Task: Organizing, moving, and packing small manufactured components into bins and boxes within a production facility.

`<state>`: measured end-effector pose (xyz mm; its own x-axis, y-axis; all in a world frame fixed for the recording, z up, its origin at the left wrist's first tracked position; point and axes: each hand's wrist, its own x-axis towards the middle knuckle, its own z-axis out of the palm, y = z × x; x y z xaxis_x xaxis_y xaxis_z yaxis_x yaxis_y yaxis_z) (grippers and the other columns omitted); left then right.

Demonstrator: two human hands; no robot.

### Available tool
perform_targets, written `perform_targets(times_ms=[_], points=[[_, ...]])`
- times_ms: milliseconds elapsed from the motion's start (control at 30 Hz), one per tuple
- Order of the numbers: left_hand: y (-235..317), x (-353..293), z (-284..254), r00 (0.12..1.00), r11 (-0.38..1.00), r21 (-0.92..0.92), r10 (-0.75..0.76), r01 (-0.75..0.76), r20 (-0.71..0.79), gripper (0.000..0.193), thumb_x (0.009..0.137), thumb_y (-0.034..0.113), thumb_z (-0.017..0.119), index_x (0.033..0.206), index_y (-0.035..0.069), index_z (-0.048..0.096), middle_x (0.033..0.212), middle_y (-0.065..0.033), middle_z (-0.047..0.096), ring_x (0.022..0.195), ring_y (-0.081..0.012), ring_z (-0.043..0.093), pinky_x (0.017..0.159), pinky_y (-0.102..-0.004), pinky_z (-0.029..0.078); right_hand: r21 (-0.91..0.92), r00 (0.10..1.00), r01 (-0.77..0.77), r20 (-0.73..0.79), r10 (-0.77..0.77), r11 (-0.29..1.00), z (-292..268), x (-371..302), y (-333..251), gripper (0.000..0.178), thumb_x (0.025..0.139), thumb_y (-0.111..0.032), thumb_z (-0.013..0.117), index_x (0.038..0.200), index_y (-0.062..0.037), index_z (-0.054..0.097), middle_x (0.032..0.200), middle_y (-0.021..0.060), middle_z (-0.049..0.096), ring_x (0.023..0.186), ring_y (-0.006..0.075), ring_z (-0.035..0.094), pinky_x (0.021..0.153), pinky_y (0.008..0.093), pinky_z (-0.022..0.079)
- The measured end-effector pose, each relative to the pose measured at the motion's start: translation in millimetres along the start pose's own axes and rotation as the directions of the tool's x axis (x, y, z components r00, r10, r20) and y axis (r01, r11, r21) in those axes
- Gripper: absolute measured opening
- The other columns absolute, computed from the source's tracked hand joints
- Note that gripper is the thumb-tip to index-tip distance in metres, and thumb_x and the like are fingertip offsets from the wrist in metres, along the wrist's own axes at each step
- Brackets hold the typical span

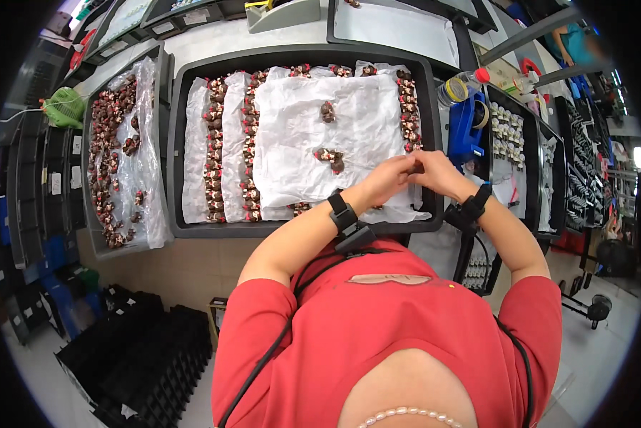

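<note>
My left hand (384, 180) and my right hand (439, 173) meet above the right side of a large black tray (299, 51). Both have their fingers pinched together at the tips; whatever lies between them is hidden. Beneath and just beyond the fingertips runs a column of small brown-and-red figurines (408, 107). White tissue paper (292, 107) lines the tray, with further figurine rows along its left part. On the middle sheet lie a single brown figurine (327, 112) and a small cluster of figurines (331, 158), both left of my hands.
To the left, a bin holds a heap of figurines (106, 157) beside clear plastic film (143, 143). At the right stand a blue tape dispenser (467, 128), a red-capped bottle (463, 87) and a tray of small white pieces (507, 135). A grey tape dispenser (285, 18) sits beyond the tray.
</note>
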<state>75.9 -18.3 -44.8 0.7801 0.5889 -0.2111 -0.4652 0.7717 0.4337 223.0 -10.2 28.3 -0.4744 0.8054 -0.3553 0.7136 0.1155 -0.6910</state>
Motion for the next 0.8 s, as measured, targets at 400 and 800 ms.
perform_targets(times_ms=[400, 800], points=[[44, -66, -19, 0.906, 0.113, 0.993, 0.418, 0.022, -0.067, 0.029, 0.075, 0.014, 0.059, 0.102, 0.002, 0.057, 0.081, -0.0109, 0.059, 0.071, -0.0206, 0.057, 0.067, -0.0326, 0.046, -0.759, 0.968, 0.05, -0.123, -0.219, 0.649, 12, 30, 36, 0.02, 0.069, -0.005, 0.055, 0.088, -0.0054, 0.046, 0.081, 0.0118, 0.054, 0.075, 0.0289, 0.056, 0.067, 0.0384, 0.043], [67, -92, -40, 0.828, -0.453, 0.857, 0.557, 0.247, 0.056, 0.032, 0.064, 0.013, 0.065, 0.095, 0.01, 0.056, 0.093, -0.0139, 0.049, 0.087, -0.0339, 0.046, 0.076, -0.0403, 0.041, -0.18, 0.94, 0.028, -0.331, -0.087, 0.983, 27, 126, -42, 0.023, 0.072, -0.021, 0.059, 0.086, -0.0033, 0.055, 0.085, 0.0192, 0.059, 0.082, 0.0335, 0.056, 0.069, 0.0397, 0.045]])
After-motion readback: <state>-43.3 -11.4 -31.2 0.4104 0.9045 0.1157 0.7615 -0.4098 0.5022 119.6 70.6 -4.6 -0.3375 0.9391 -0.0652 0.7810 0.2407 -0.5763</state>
